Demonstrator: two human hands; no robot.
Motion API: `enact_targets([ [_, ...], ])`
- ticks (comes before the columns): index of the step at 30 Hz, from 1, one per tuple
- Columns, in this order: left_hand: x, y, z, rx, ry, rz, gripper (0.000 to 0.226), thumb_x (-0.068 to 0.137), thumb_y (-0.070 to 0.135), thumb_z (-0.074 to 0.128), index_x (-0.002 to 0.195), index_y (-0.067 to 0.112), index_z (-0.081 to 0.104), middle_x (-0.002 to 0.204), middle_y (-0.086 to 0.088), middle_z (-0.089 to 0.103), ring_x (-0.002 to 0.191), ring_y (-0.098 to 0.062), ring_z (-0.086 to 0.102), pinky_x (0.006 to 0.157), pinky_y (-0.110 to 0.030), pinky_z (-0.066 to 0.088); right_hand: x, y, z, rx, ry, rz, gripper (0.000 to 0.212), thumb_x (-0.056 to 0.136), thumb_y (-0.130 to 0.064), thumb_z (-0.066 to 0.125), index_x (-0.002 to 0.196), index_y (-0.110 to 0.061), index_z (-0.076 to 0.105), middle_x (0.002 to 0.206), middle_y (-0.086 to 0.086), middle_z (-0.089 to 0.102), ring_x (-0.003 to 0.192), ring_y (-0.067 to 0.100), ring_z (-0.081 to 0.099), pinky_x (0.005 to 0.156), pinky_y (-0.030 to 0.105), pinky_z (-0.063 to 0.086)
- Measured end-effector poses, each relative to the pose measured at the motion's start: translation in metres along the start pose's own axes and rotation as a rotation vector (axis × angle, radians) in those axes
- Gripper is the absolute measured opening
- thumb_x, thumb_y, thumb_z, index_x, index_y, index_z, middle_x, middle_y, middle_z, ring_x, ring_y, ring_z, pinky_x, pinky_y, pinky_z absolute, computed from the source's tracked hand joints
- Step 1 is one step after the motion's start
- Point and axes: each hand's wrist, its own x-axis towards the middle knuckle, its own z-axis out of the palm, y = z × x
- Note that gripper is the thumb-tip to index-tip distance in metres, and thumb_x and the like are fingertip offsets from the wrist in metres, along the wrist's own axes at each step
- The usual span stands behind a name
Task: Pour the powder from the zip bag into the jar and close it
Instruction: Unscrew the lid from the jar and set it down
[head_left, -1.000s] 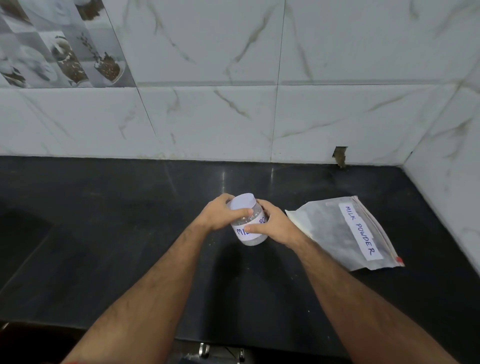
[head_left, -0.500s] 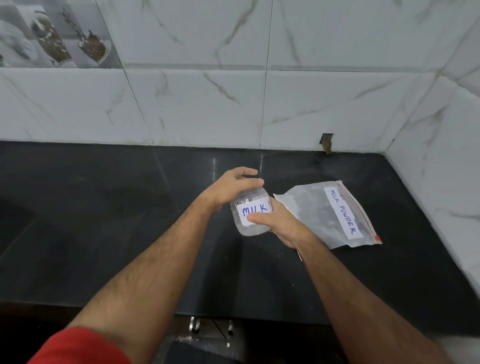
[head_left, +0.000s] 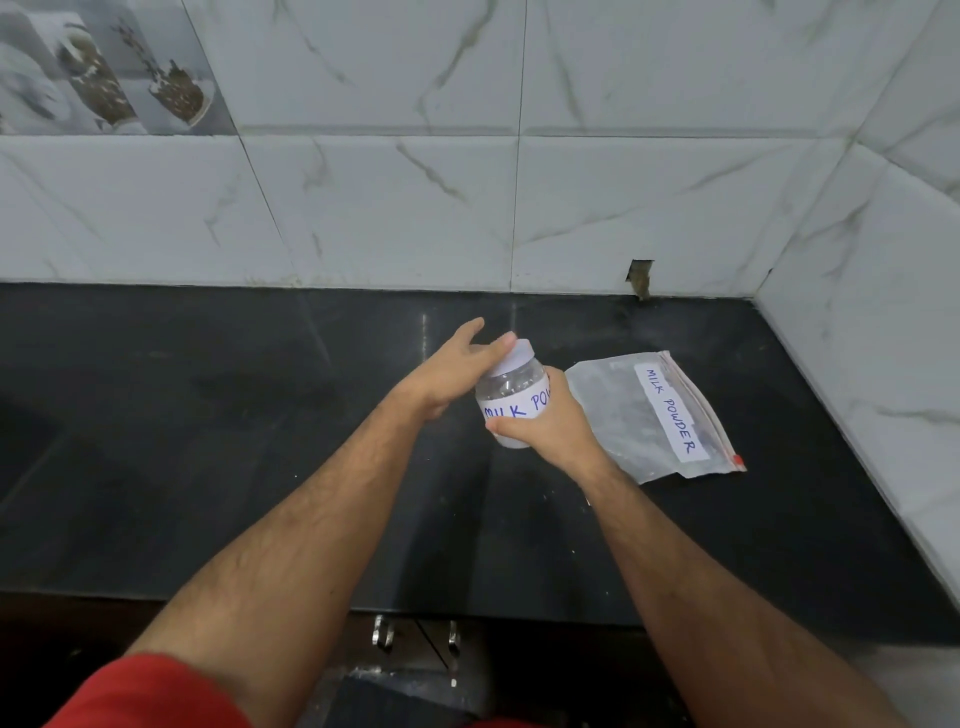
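A small clear plastic jar (head_left: 511, 397) with a white label reading "MILK POW..." is held tilted above the black counter, with white powder in its lower part. My right hand (head_left: 550, 431) is wrapped around its lower body. A white lid (head_left: 517, 356) sits on its top. My left hand (head_left: 457, 371) rests against the lid with fingers stretched out and apart. The zip bag (head_left: 649, 415), labelled "MILK POWDER", lies flat and nearly empty on the counter just right of the jar.
The black stone counter (head_left: 260, 441) runs back to a marble-tiled wall (head_left: 415, 208), and a side wall (head_left: 883, 338) closes it on the right. The counter's front edge (head_left: 467, 616) is near me, with metal cabinet handles (head_left: 415, 631) below it.
The jar has turned in my right hand, its label now showing more letters. My left hand's fingers have opened out over the lid. The camera has shifted slightly.
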Motion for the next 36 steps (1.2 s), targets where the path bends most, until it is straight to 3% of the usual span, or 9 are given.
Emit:
enact_targets([
  [2, 0.0, -0.007, -0.011, -0.002, 0.015, -0.023, 0.085, 0.096, 0.03, 0.064, 0.16, 0.02, 0.009, 0.115, 0.013, 0.064, 0.129, -0.019, 0.054, 0.117, -0.04, 0.033, 0.002, 0.003, -0.004, 0.018, 0.013, 0.017, 0.087, 0.058, -0.036, 0.093, 0.13, -0.025, 0.046, 0.115, -0.008, 0.063, 0.102, 0.013, 0.065, 0.083, 0.029, 0.059],
  [5, -0.005, -0.012, -0.012, 0.055, 0.131, 0.018, 0.086, 0.092, 0.019, 0.069, 0.159, 0.017, 0.015, 0.123, 0.0, 0.069, 0.121, -0.018, 0.059, 0.109, -0.035, 0.039, -0.001, 0.006, -0.007, 0.016, 0.028, 0.015, 0.083, 0.063, -0.03, 0.093, 0.132, -0.023, 0.047, 0.118, -0.005, 0.062, 0.104, 0.015, 0.063, 0.087, 0.031, 0.059],
  [11, -0.008, -0.003, 0.001, 0.078, 0.083, 0.066, 0.101, 0.082, 0.032, 0.08, 0.159, 0.025, 0.016, 0.157, -0.013, 0.038, 0.137, -0.025, 0.047, 0.104, -0.036, 0.045, -0.013, 0.0, 0.006, -0.038, -0.048, -0.024, 0.078, 0.061, -0.035, 0.093, 0.123, -0.03, 0.045, 0.111, -0.012, 0.061, 0.1, 0.011, 0.063, 0.075, 0.018, 0.053],
  [15, -0.009, 0.004, 0.009, 0.085, 0.129, 0.073, 0.083, 0.093, 0.041, 0.066, 0.158, 0.021, 0.019, 0.162, -0.015, 0.028, 0.148, -0.024, 0.033, 0.115, -0.041, 0.038, -0.013, -0.001, 0.013, -0.051, 0.016, -0.019, 0.078, 0.058, -0.04, 0.092, 0.122, -0.03, 0.048, 0.111, -0.011, 0.064, 0.098, 0.011, 0.064, 0.077, 0.023, 0.055],
  [18, -0.007, 0.003, 0.001, 0.094, 0.204, 0.041, 0.07, 0.097, 0.039, 0.059, 0.156, 0.019, 0.027, 0.154, -0.014, 0.041, 0.14, -0.025, 0.044, 0.114, -0.041, 0.039, -0.007, 0.003, 0.009, -0.094, 0.045, -0.011, 0.081, 0.056, -0.043, 0.091, 0.124, -0.029, 0.049, 0.11, -0.01, 0.064, 0.097, 0.012, 0.064, 0.083, 0.033, 0.059],
  [21, -0.009, -0.001, -0.012, 0.156, 0.269, 0.028, 0.073, 0.089, 0.026, 0.071, 0.152, 0.017, 0.036, 0.133, -0.011, 0.062, 0.121, -0.024, 0.061, 0.108, -0.04, 0.045, -0.004, 0.004, 0.006, -0.112, 0.051, 0.003, 0.082, 0.054, -0.045, 0.089, 0.124, -0.03, 0.048, 0.109, -0.01, 0.064, 0.095, 0.012, 0.064, 0.085, 0.038, 0.06],
  [26, -0.012, -0.01, -0.017, 0.236, 0.244, 0.006, 0.083, 0.075, 0.035, 0.085, 0.146, 0.015, 0.045, 0.133, -0.01, 0.06, 0.117, -0.023, 0.061, 0.1, -0.035, 0.048, -0.003, 0.001, 0.012, -0.141, 0.034, -0.009, 0.084, 0.059, -0.042, 0.091, 0.129, -0.026, 0.047, 0.114, -0.007, 0.063, 0.099, 0.014, 0.063, 0.085, 0.035, 0.059],
  [31, -0.005, -0.009, -0.009, 0.247, 0.226, 0.038, 0.084, 0.077, 0.05, 0.079, 0.147, 0.019, 0.045, 0.146, -0.009, 0.05, 0.127, -0.022, 0.055, 0.105, -0.038, 0.047, -0.006, -0.001, 0.025, -0.165, -0.01, -0.034, 0.091, 0.047, -0.058, 0.086, 0.125, -0.031, 0.048, 0.113, -0.011, 0.065, 0.099, 0.011, 0.064, 0.085, 0.034, 0.06],
  [36, -0.001, -0.009, -0.013, 0.376, 0.094, 0.044, 0.073, 0.078, 0.055, 0.074, 0.137, 0.017, 0.054, 0.132, 0.0, 0.062, 0.113, -0.019, 0.064, 0.098, -0.039, 0.054, -0.003, 0.001, 0.029, -0.173, -0.026, -0.04, 0.094, 0.043, -0.059, 0.085, 0.125, -0.033, 0.047, 0.114, -0.011, 0.064, 0.101, 0.012, 0.064, 0.088, 0.038, 0.06],
])
